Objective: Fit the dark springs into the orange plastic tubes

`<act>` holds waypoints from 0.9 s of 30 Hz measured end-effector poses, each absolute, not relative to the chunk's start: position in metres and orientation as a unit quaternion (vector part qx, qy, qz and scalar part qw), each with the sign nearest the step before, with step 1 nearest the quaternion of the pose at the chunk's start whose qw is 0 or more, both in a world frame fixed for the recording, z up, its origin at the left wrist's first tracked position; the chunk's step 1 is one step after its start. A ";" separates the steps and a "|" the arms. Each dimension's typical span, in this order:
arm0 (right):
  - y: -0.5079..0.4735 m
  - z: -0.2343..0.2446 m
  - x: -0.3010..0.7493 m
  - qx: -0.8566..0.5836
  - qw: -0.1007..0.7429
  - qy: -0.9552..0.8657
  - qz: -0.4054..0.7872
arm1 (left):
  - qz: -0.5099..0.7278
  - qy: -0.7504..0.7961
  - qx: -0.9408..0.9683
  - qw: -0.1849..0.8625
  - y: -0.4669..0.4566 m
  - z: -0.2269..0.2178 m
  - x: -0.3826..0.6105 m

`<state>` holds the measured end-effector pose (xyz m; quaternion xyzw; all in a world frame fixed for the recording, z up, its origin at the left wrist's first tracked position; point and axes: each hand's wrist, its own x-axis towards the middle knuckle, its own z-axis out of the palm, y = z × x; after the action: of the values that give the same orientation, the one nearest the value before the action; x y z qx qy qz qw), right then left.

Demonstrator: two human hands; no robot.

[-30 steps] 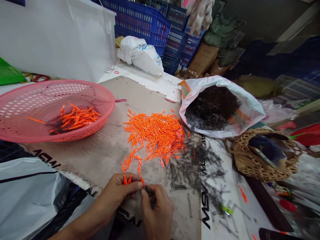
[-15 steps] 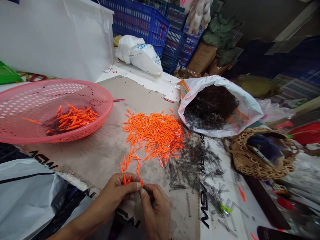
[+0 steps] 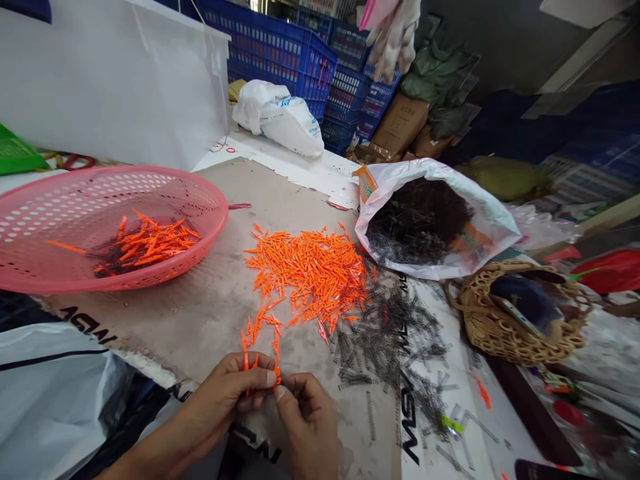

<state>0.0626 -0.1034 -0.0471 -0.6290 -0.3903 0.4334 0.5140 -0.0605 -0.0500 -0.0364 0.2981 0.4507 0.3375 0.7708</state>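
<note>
My left hand (image 3: 231, 393) is closed around a few small orange plastic pieces (image 3: 250, 363), their tips poking out between its fingers. My right hand (image 3: 306, 420) is pinched against the left thumb, apparently on a thin dark spring that I can barely make out. Both hands meet at the near edge of the cardboard sheet (image 3: 210, 293). Just beyond them lies a pile of orange plastic pieces (image 3: 310, 273). To its right spreads a scatter of small black springs (image 3: 390, 333). A pink plastic basket (image 3: 200, 193) on the left holds orange pieces mixed with springs.
A white bag of black springs (image 3: 425, 223) lies open behind the scatter. A woven basket (image 3: 500, 333) sits on the right. Blue crates (image 3: 290, 47), a white bin (image 3: 125, 87) and a tied white bag (image 3: 280, 117) stand at the back.
The hands stay together in nearly the same place, shifting slightly toward me. The view has tilted a little.
</note>
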 end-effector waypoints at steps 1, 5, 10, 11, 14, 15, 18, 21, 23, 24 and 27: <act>-0.104 -0.048 0.061 -0.644 0.512 -0.399 0.405 | 0.340 0.454 0.299 0.768 -0.051 -0.036 -0.061; -0.110 -0.051 0.058 -0.675 0.503 -0.446 0.305 | 0.347 0.456 0.308 0.760 -0.055 -0.032 -0.061; -0.114 -0.045 0.056 -0.673 0.512 -0.488 0.216 | 0.352 0.445 0.322 0.758 -0.058 -0.029 -0.060; -0.114 -0.044 0.056 -0.671 0.512 -0.489 0.220 | 0.353 0.443 0.324 0.757 -0.058 -0.029 -0.060; -0.111 -0.044 0.058 -0.646 0.512 -0.449 0.345 | 0.351 0.440 0.326 0.759 -0.056 -0.032 -0.062; -0.109 -0.046 0.059 -0.624 0.518 -0.416 0.411 | 0.348 0.438 0.319 0.765 -0.055 -0.034 -0.063; -0.103 -0.052 0.062 -0.537 0.552 -0.306 0.560 | 0.334 0.428 0.278 0.793 -0.053 -0.040 -0.063; -0.101 -0.055 0.062 -0.508 0.565 -0.276 0.589 | 0.329 0.424 0.253 0.805 -0.054 -0.042 -0.060; -0.104 -0.058 0.062 -0.529 0.538 -0.337 0.563 | 0.336 0.429 0.259 0.797 -0.056 -0.040 -0.060; -0.106 -0.060 0.064 -0.550 0.525 -0.387 0.522 | 0.342 0.432 0.261 0.793 -0.056 -0.039 -0.061; -0.117 -0.070 0.078 -0.643 0.510 -0.509 0.261 | 0.366 0.421 0.257 0.789 -0.049 -0.035 -0.073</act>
<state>0.0777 -0.1174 -0.0696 -0.6426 -0.5091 0.2611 0.5096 -0.0730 -0.0488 -0.0351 0.2569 0.4211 0.3663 0.7890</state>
